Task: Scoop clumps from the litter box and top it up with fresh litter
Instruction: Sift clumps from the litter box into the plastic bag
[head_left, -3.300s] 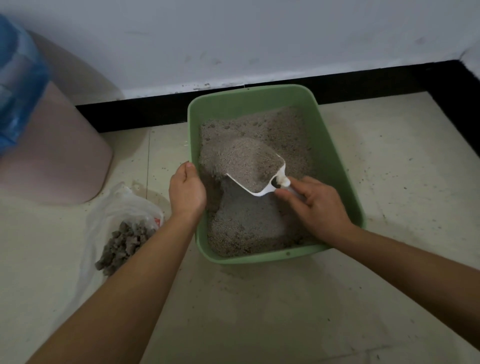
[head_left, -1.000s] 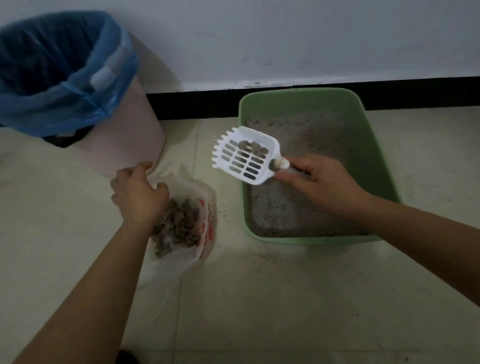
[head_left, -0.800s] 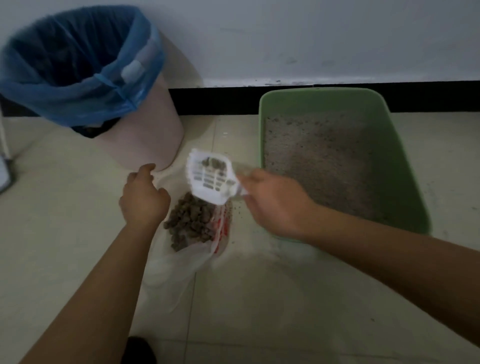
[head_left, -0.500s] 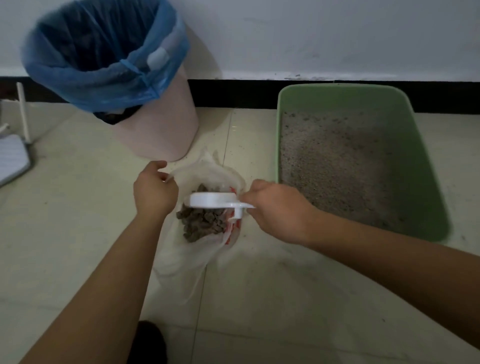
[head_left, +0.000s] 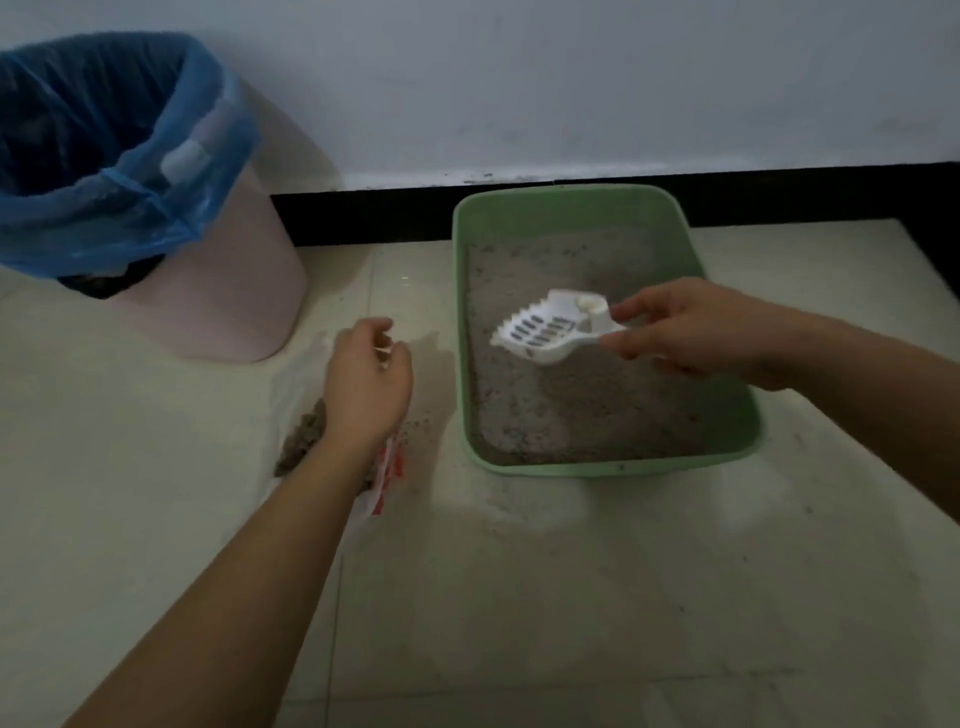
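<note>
A green litter box (head_left: 724, 322) sits on the floor, filled with grey litter (head_left: 582, 415). My right hand (head_left: 680, 330) grips the handle of a white slotted scoop (head_left: 545, 330), which hovers empty over the litter. Left of the box lies a clear plastic bag (head_left: 387, 467) with brown clumps (head_left: 304, 441) inside. My left hand (head_left: 366, 382) pinches the bag's edge and covers most of it.
A pink bin (head_left: 239, 291) lined with a blue bag (head_left: 104, 156) stands at the back left against the white wall. A black skirting (head_left: 363, 218) runs behind the litter box. Litter grains are scattered on the tiles between the clear plastic bag and the box.
The scoop was turned over above the bag and the clumps dropped in. My right hand then carried the empty scoop back over the litter box. My left hand stayed at the bag.
</note>
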